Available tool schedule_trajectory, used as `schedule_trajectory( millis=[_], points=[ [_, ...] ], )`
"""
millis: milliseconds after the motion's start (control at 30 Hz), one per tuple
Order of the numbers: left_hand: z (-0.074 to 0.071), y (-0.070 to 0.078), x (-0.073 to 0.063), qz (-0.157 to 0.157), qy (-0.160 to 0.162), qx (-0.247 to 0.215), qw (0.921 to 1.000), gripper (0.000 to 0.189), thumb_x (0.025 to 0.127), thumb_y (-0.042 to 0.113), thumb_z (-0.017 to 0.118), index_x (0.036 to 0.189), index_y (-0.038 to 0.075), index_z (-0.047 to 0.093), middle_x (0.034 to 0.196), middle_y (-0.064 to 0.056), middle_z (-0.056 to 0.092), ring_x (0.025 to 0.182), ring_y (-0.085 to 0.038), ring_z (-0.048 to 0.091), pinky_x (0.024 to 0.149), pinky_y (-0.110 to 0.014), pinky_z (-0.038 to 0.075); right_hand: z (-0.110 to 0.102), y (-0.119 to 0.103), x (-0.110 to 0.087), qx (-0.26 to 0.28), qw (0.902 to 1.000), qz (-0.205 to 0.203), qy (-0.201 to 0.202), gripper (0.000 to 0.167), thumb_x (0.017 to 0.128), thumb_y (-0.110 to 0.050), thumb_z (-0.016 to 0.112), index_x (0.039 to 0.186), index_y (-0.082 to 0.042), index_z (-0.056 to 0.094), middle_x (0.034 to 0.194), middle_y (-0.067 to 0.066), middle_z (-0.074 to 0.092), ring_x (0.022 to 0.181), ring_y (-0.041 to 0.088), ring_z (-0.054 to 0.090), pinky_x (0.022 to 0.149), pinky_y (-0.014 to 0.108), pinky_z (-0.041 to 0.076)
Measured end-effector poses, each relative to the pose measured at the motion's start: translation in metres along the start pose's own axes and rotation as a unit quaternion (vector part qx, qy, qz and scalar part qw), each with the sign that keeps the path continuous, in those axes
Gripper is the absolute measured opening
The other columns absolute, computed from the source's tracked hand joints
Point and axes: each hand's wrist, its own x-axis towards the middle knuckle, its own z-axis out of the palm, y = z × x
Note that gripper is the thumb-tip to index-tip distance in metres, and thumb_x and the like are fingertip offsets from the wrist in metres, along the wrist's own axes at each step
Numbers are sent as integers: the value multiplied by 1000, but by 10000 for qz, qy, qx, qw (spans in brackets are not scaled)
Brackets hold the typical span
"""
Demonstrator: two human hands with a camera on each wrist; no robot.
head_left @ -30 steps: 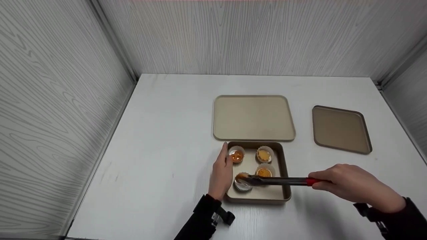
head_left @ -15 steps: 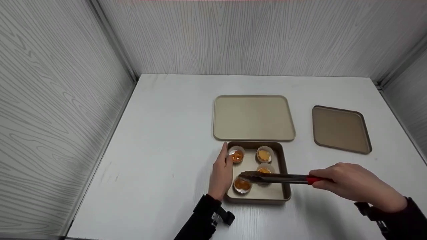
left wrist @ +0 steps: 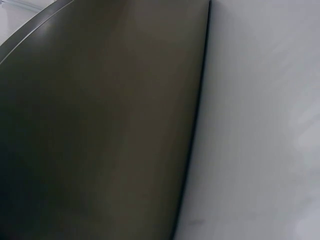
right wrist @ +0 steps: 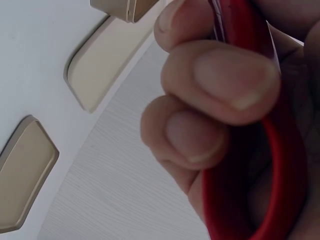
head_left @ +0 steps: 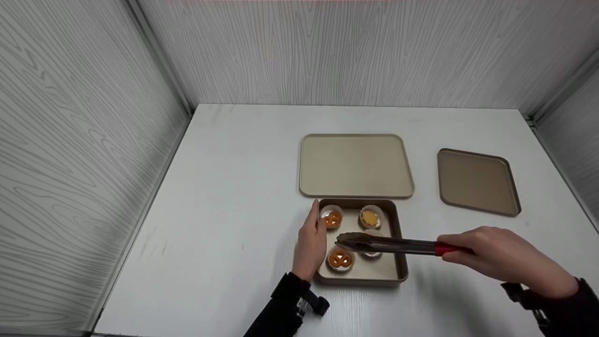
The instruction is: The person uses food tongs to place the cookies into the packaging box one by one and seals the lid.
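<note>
My right hand [head_left: 500,255] grips the red handles of tongs [head_left: 398,245], its fingers curled round them in the right wrist view. The dark tong head hangs over the deep square baking pan [head_left: 360,282], with nothing seen between its tips. Just below the tips, a brown pretzel-shaped cookie [head_left: 340,259] lies in a paper cup. My left hand [head_left: 311,248] holds the pan's left wall, thumb at the rim. A similar pretzel-shaped cookie [head_left: 332,219] sits in a cup near the thumb. A yellow cookie [head_left: 369,218] fills the cup at upper right; the tongs partly hide another cup [head_left: 373,255].
A large beige tray [head_left: 356,166] lies right behind the pan. To the right is a smaller brown tray [head_left: 479,182]. Grey wood-grain walls [head_left: 309,51] enclose the white table [head_left: 224,196] at the back and sides.
The tongs have lifted slightly and drawn back from the lower-left cup, letting go of the pretzel-shaped cookie, which now lies in it. My left hand and the pan have stayed still.
</note>
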Motion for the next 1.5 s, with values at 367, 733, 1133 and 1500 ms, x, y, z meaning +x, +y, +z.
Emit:
schedule_trajectory(
  millis=[367,733,1133,1500],
  points=[
    [-1,1,0,-41,-3,-14,10000,55,112,22,39,164,18,25,167,2,27,147,-16,36,111,-42,40,-11,9,-19,-524,9936,515,860,18,91,-28,78,109,-26,75,73,-27,54,62,-5,42,55,22,36],
    [-2,0,0,24,-14,-50,10000,55,111,21,40,164,16,25,167,2,27,151,-17,31,122,-43,30,-6,16,-21,-672,9780,1092,1647,26,90,-25,80,114,-16,73,80,-7,70,63,12,56,53,38,44],
    [-1,0,-1,55,-31,-144,9999,55,111,20,41,164,15,24,167,1,27,152,-18,28,123,-42,28,19,21,-9,-286,9572,1399,2516,41,87,-10,81,122,3,65,81,11,61,63,21,52,52,36,43],
    [-1,0,-1,77,-57,-113,9999,56,111,19,40,164,15,24,168,0,27,152,-18,27,123,-44,28,39,28,-8,242,9421,2047,2644,45,89,-5,70,129,12,58,102,31,58,75,42,59,57,52,50]
  ],
)
